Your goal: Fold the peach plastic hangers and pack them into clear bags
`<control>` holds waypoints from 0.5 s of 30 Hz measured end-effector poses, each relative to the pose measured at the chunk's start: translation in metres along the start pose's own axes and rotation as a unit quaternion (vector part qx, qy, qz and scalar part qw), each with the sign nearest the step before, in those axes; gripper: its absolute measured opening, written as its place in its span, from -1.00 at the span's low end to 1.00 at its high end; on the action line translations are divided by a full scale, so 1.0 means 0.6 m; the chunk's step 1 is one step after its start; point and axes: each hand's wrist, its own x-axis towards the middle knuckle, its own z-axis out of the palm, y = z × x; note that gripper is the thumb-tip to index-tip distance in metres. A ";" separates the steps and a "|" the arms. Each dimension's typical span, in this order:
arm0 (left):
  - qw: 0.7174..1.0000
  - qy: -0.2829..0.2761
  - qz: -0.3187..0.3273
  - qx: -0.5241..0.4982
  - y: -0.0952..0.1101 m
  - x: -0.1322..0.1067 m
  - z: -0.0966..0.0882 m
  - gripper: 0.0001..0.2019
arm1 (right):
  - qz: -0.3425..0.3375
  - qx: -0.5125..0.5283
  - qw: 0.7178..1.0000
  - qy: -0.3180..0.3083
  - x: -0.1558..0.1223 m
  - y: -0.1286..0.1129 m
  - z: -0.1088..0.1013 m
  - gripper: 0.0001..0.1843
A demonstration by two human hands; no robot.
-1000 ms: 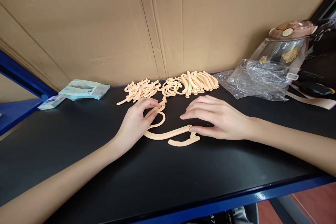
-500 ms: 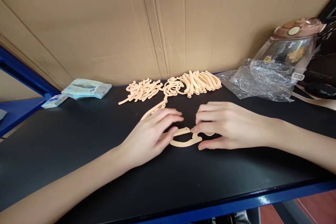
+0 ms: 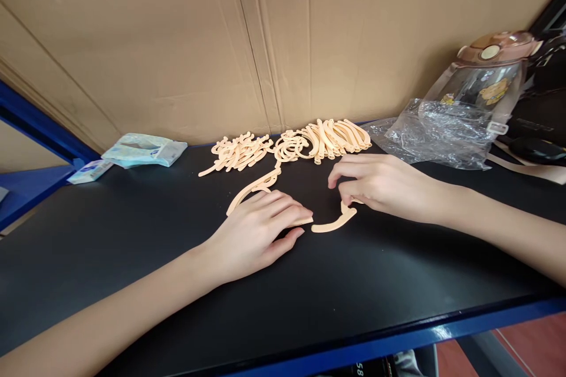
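Observation:
My left hand (image 3: 265,227) lies low over the black table, its fingers closed over a beige plastic hanger arm (image 3: 303,222). Only that arm's right end shows past the fingertips. To the right, my right hand (image 3: 375,182) has curled fingers gripping a second beige hanger piece (image 3: 333,225). This piece is curved, points left, and its upper right end is hidden under the fingers. A gap separates the two pieces. Just beyond my left hand lies a folding hanger (image 3: 252,187) of joined beige parts, partly covered by the hand.
Along the cardboard wall (image 3: 186,41) lie a heap of small beige hooks (image 3: 241,152), several ring-like parts (image 3: 290,146) and a pile of curved arms (image 3: 340,138). A tissue pack (image 3: 144,150) is at left; crumpled clear plastic (image 3: 451,135) and a water bottle (image 3: 493,79) stand right.
My right hand has moved up and away, drawing the curved hanger piece off from my left hand. My left fingers have lowered onto the other arm, uncovering more of the folding hanger behind.

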 end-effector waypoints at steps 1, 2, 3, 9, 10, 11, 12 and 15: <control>1.000 -0.001 -0.011 0.001 0.000 0.000 0.001 -0.79 | 0.012 -0.019 1.000 0.010 0.000 -0.004 0.000 -0.72; 1.000 -0.001 -0.024 0.003 -0.001 0.000 0.002 -0.78 | 0.028 -0.032 0.999 0.015 0.000 -0.009 0.000 -0.77; 0.999 0.000 -0.036 0.003 -0.001 0.001 0.003 -0.77 | 0.048 -0.040 0.998 0.011 0.000 -0.015 0.000 -0.80; 0.998 -0.019 -0.061 -0.028 -0.005 0.003 0.005 -0.85 | 0.080 -0.067 0.993 -0.055 0.003 -0.037 0.002 -0.58; 0.997 -0.020 -0.066 -0.037 -0.005 0.002 0.005 -0.86 | 0.076 -0.072 0.993 -0.053 0.004 -0.038 0.003 -0.58; 0.996 -0.021 -0.071 -0.047 -0.005 0.002 0.005 -0.88 | 0.073 -0.077 0.993 -0.050 0.005 -0.037 0.004 -0.58; 0.995 -0.024 -0.075 -0.058 -0.004 0.001 0.005 -0.89 | 0.070 -0.078 0.993 -0.047 0.005 -0.037 0.005 -0.60; 0.993 -0.037 -0.081 -0.080 -0.006 0.000 0.004 -0.90 | 0.054 -0.052 0.996 -0.040 0.005 -0.033 0.008 -0.73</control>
